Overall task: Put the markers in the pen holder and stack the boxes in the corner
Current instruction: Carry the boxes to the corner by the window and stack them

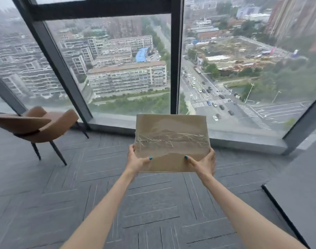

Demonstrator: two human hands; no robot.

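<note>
Above the grey carpet (153,203), left hand (135,161) and right hand (204,164) grip a taped cardboard box (171,141), fingers curled round its sides.

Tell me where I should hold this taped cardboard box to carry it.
By its left and right side edges at the corners nearest you, coming in from both sides with thumbs on top. The cardboard box is wide and flat, so opposed grips keep it level, as the left hand and right hand hold it now.
</note>
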